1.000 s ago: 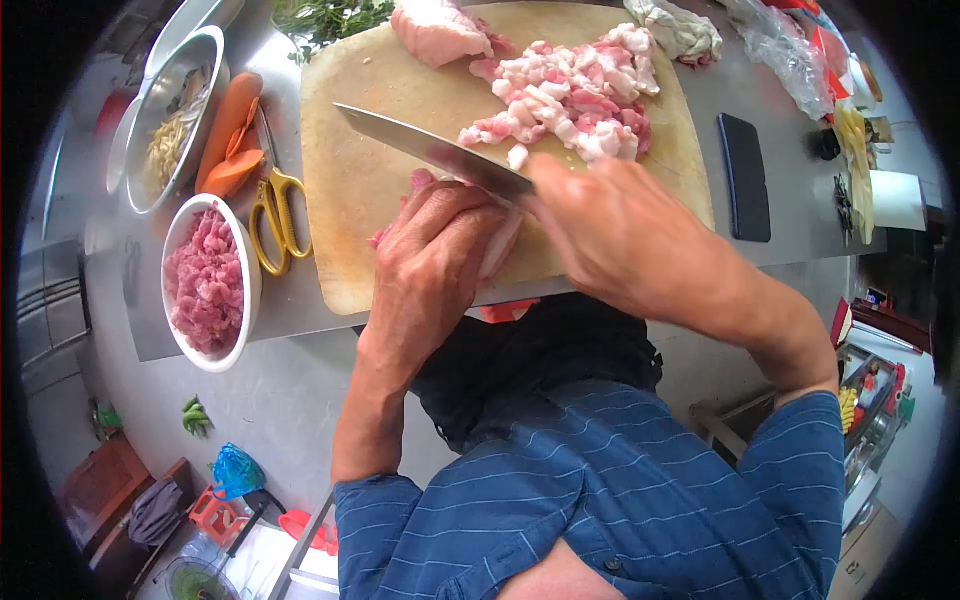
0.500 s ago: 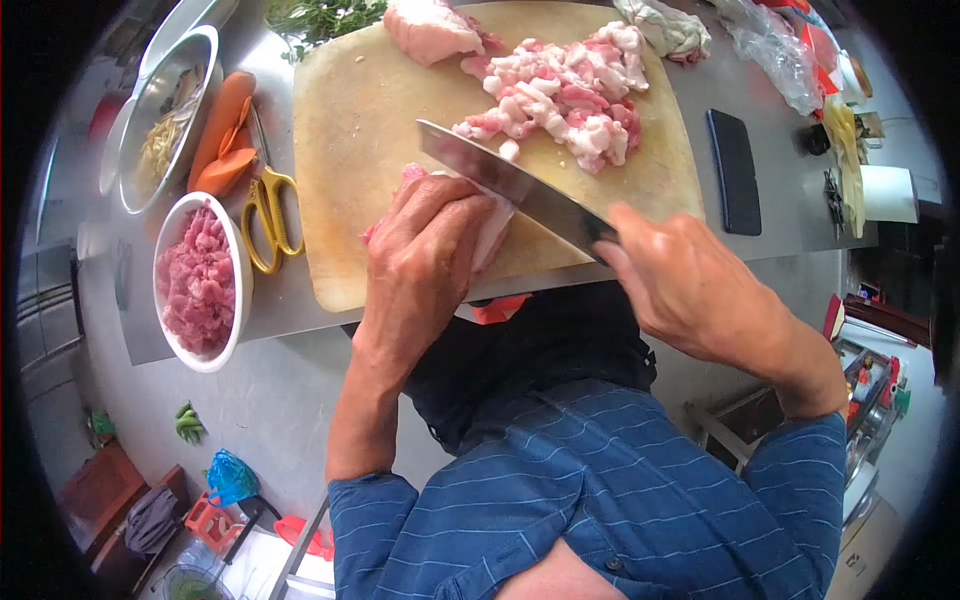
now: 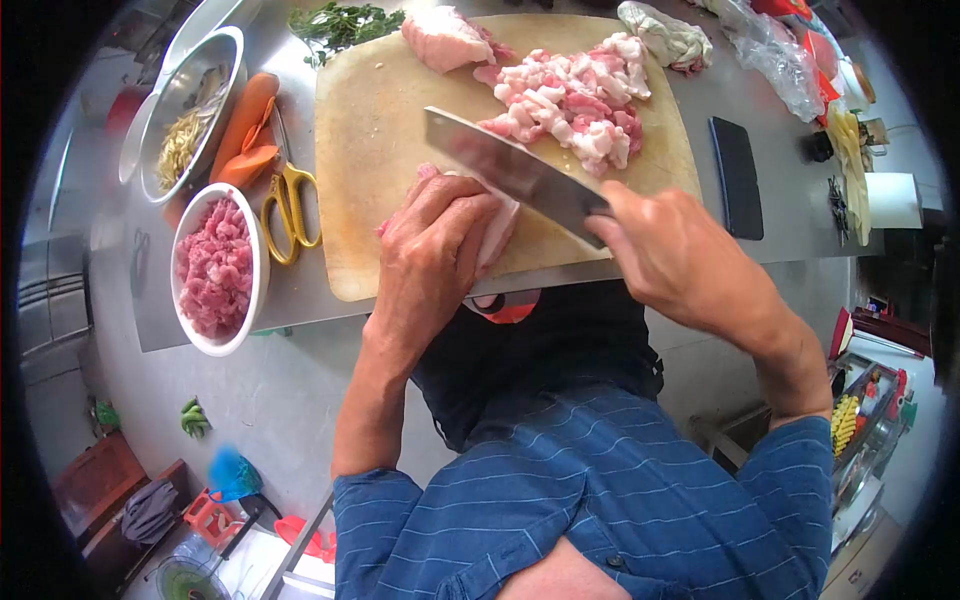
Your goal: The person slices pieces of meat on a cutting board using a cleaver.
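Note:
My right hand [image 3: 665,245] is closed round the handle of a broad cleaver [image 3: 515,170], its blade pointing to the upper left over the cutting board [image 3: 355,210]. Under the curled fingers of my left hand [image 3: 432,245] a piece of raw meat [image 3: 495,235] with pale fat is pressed to the board near its front edge. The blade is close beside that piece; whether it touches cannot be made out. Farther back lies a heap of chopped fatty meat [image 3: 580,95], and left of it a larger uncut chunk of meat [image 3: 447,40].
At the left stand a white bowl of chopped meat [image 3: 217,265], yellow-handled scissors [image 3: 290,215], carrots [image 3: 245,130] and a metal bowl of shredded food [image 3: 190,140]. Green herbs [image 3: 345,28] lie behind the board. A phone [image 3: 737,180] and a crumpled cloth [image 3: 665,38] are to its right.
The whole view has shifted slightly, with the table items now farther right. The cleaver has moved a little relative to the meat, its blade lifted or tilted. My left hand keeps its hold.

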### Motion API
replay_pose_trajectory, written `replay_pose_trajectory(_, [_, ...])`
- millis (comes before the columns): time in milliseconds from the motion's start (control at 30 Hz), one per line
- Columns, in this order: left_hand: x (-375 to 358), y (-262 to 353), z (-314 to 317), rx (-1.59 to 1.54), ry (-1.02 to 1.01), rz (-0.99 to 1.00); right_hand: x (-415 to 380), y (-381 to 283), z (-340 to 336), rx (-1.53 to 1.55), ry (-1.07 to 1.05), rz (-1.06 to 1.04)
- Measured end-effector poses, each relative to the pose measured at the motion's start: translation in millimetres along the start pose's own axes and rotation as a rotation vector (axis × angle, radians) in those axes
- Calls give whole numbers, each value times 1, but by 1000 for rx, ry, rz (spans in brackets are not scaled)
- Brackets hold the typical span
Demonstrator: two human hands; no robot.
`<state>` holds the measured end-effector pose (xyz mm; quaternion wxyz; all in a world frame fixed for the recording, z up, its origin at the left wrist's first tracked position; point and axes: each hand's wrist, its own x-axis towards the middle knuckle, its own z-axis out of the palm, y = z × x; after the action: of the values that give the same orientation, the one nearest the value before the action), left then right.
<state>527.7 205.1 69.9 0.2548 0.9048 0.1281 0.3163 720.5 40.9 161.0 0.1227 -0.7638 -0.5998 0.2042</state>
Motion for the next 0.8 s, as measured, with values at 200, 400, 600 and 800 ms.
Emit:
replay_pose_trajectory(200, [-3,2,2,-41,22,-32,-3,0,2,58,198,59])
replay_pose_trajectory(400, [-3,-2,3,-27,39,11,-5,-18,-3,113,51,16])
replay_pose_trajectory(600, [-3,-2,3,-32,20,-1,4,-19,0,61,25,-10])
replay_pose_trajectory(800, [-2,-3,4,-39,27,38,16,-4,10,-92,91,-125])
